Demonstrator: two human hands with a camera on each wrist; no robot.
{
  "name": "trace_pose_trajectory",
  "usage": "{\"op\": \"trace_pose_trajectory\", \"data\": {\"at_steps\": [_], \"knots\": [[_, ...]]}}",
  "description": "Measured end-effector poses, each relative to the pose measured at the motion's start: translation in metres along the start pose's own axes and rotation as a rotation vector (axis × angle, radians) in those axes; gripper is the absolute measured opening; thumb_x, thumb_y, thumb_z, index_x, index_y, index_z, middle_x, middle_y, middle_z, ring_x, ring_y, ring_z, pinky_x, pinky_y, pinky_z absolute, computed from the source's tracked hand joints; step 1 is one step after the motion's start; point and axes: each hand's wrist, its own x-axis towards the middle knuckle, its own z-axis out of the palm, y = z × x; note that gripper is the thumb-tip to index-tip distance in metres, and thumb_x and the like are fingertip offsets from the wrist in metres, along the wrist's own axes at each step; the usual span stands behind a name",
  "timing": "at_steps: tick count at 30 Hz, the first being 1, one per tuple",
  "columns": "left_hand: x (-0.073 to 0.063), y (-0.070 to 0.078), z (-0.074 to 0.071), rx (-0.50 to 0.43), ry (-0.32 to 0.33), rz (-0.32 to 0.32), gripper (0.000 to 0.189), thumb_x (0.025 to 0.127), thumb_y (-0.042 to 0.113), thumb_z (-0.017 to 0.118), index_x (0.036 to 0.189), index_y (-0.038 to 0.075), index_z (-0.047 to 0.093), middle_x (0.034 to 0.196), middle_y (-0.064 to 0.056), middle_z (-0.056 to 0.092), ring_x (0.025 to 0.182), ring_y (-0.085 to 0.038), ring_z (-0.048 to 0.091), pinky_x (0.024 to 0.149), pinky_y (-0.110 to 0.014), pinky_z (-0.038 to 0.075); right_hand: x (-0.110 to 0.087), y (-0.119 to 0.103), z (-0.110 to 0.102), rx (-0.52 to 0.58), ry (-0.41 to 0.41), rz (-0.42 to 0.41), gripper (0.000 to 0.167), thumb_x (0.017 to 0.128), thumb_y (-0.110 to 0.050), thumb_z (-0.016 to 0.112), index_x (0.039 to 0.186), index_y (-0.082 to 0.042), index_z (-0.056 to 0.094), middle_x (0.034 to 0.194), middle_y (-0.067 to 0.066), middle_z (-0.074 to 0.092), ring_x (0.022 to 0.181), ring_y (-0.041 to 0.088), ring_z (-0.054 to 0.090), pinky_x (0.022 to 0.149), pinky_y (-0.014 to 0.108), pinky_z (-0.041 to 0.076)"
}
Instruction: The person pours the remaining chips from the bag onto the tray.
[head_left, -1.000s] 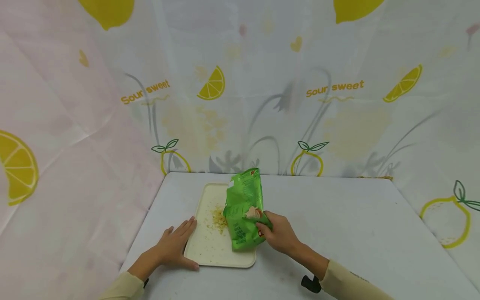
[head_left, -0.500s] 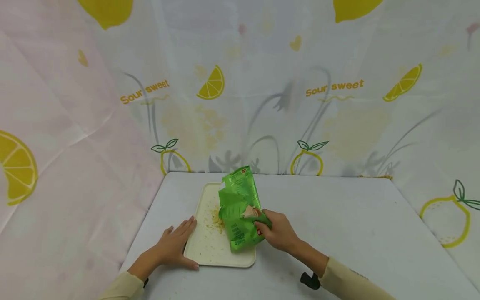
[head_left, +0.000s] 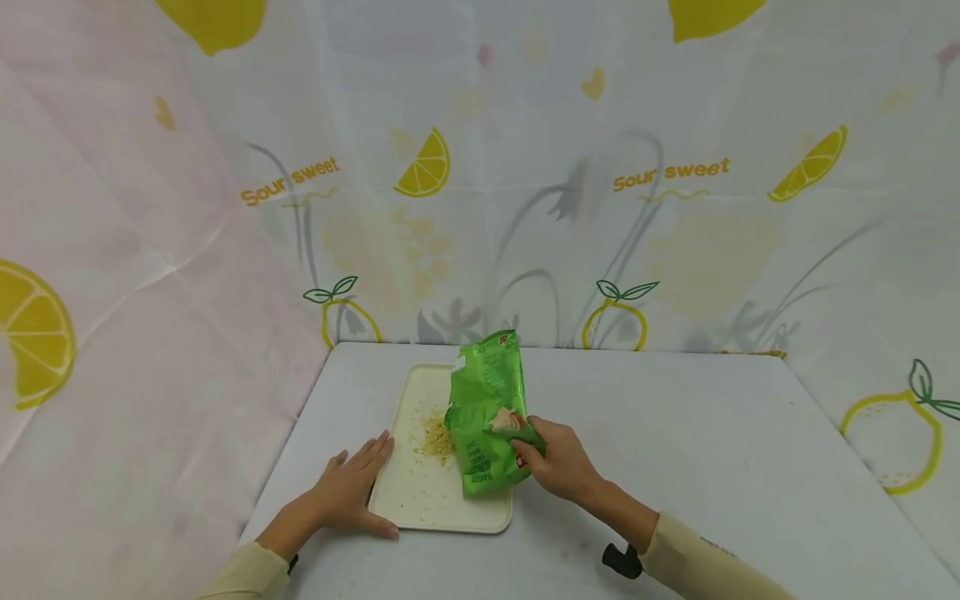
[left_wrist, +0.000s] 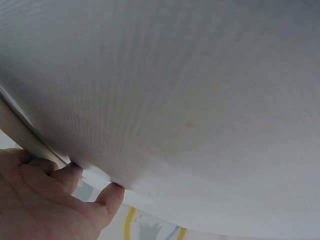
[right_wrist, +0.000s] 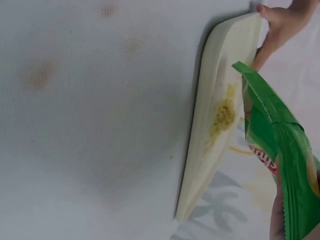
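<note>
Over a cream, rectangular, round-cornered tray (head_left: 427,504) on the white counter (head_left: 645,417), the right hand (head_left: 558,458) keeps a pinching grip on the right edge of a shiny green packet (head_left: 487,400), beside yellow crumbs (head_left: 437,439). Along the tray's left rim, the left hand (head_left: 347,490) rests, grip slack, fingers straight, thumb spread toward the near corner.

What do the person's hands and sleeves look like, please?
The left hand and right hand wear no gloves. The left sleeve and right sleeve are plain pale beige; the right one carries a small dark marking, too small to read. Beside its cuff shows a black rounded piece; a black bit peeks out near the left cuff.
</note>
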Motion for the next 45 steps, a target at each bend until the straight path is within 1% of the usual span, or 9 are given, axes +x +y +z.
{"op": "trace_pose_trajectory", "data": {"at_steps": [3, 6, 11, 13, 21, 24, 30, 36, 45], "knots": [[0.0003, 0.0003, 0.0001, 0.002, -0.004, 0.002, 0.14, 0.058, 0.084, 0.071, 0.157, 0.0, 0.018, 0.165, -0.018, 0.017, 0.149, -0.041, 0.024, 0.107, -0.073, 0.022, -0.0015, 0.0003, -0.001, 0.003, -0.007, 0.017, 0.011, 0.092, -0.009, 0.069, 0.102, -0.004, 0.067, 0.069, -0.005, 0.06, 0.056, -0.002, 0.043, 0.049, 0.018, 0.038], [0.0013, -0.0002, 0.0004, 0.006, 0.0, 0.001, 0.141, 0.057, 0.084, 0.071, 0.157, 0.0, 0.018, 0.164, -0.018, 0.017, 0.149, -0.041, 0.024, 0.107, -0.073, 0.022, -0.0015, 0.0, -0.0027, -0.002, -0.003, -0.002, 0.011, 0.092, -0.01, 0.068, 0.102, -0.004, 0.067, 0.07, -0.005, 0.06, 0.057, -0.003, 0.043, 0.049, 0.017, 0.038], [0.0016, 0.0008, 0.0004, -0.003, -0.006, 0.0, 0.141, 0.057, 0.084, 0.071, 0.157, 0.0, 0.018, 0.164, -0.019, 0.017, 0.149, -0.041, 0.024, 0.107, -0.073, 0.022, -0.0006, 0.0001, -0.0075, 0.045, 0.09, -0.06, 0.012, 0.09, -0.005, 0.07, 0.101, -0.002, 0.067, 0.071, -0.002, 0.062, 0.058, -0.003, 0.043, 0.047, 0.019, 0.039], [0.0012, 0.0013, 0.0004, -0.006, -0.006, -0.004, 0.141, 0.057, 0.084, 0.071, 0.157, 0.0, 0.018, 0.164, -0.018, 0.017, 0.149, -0.041, 0.024, 0.107, -0.073, 0.022, -0.0001, 0.0007, -0.0088, 0.048, 0.099, -0.07, 0.012, 0.089, -0.004, 0.071, 0.1, -0.003, 0.067, 0.07, -0.002, 0.062, 0.057, -0.003, 0.043, 0.047, 0.018, 0.039], [0.0009, 0.0015, 0.0002, -0.006, -0.012, -0.001, 0.141, 0.057, 0.084, 0.071, 0.156, -0.001, 0.018, 0.164, -0.02, 0.017, 0.149, -0.042, 0.024, 0.106, -0.074, 0.022, -0.0026, 0.0044, -0.0074, 0.003, -0.001, -0.047, 0.009, 0.091, -0.007, 0.069, 0.099, -0.004, 0.066, 0.069, -0.005, 0.06, 0.056, -0.005, 0.042, 0.047, 0.017, 0.038], [0.0017, 0.0007, 0.0006, 0.003, -0.007, -0.002, 0.141, 0.058, 0.084, 0.071, 0.156, -0.001, 0.018, 0.164, -0.019, 0.017, 0.149, -0.042, 0.024, 0.106, -0.074, 0.022, -0.0021, 0.004, -0.0071, 0.006, 0.01, -0.056, 0.009, 0.091, -0.007, 0.069, 0.1, -0.004, 0.066, 0.07, -0.005, 0.06, 0.057, -0.004, 0.042, 0.047, 0.017, 0.039], [0.0023, 0.0, 0.0017, 0.011, -0.003, -0.006, 0.141, 0.057, 0.085, 0.071, 0.157, -0.001, 0.019, 0.164, -0.019, 0.018, 0.149, -0.041, 0.024, 0.106, -0.073, 0.023, -0.0002, 0.0036, -0.0033, 0.042, 0.083, -0.045, 0.012, 0.091, -0.006, 0.07, 0.102, -0.004, 0.067, 0.07, -0.005, 0.06, 0.057, -0.003, 0.043, 0.046, 0.019, 0.04], [0.0016, 0.001, 0.0034, -0.002, -0.008, -0.003, 0.141, 0.057, 0.084, 0.071, 0.157, 0.0, 0.018, 0.164, -0.019, 0.017, 0.149, -0.041, 0.024, 0.107, -0.073, 0.022, -0.0031, 0.0038, -0.0003, 0.02, 0.06, -0.006, 0.008, 0.09, -0.007, 0.071, 0.097, -0.006, 0.066, 0.067, -0.008, 0.056, 0.056, -0.003, 0.042, 0.046, 0.019, 0.038], [0.002, 0.0004, 0.0018, 0.019, -0.013, -0.011, 0.141, 0.057, 0.086, 0.069, 0.157, 0.0, 0.018, 0.165, -0.018, 0.017, 0.149, -0.041, 0.024, 0.107, -0.073, 0.022, -0.0018, 0.0025, -0.0041, 0.021, 0.025, -0.002, 0.011, 0.091, -0.008, 0.07, 0.101, -0.003, 0.066, 0.071, -0.004, 0.062, 0.058, -0.002, 0.045, 0.048, 0.019, 0.041]]}}
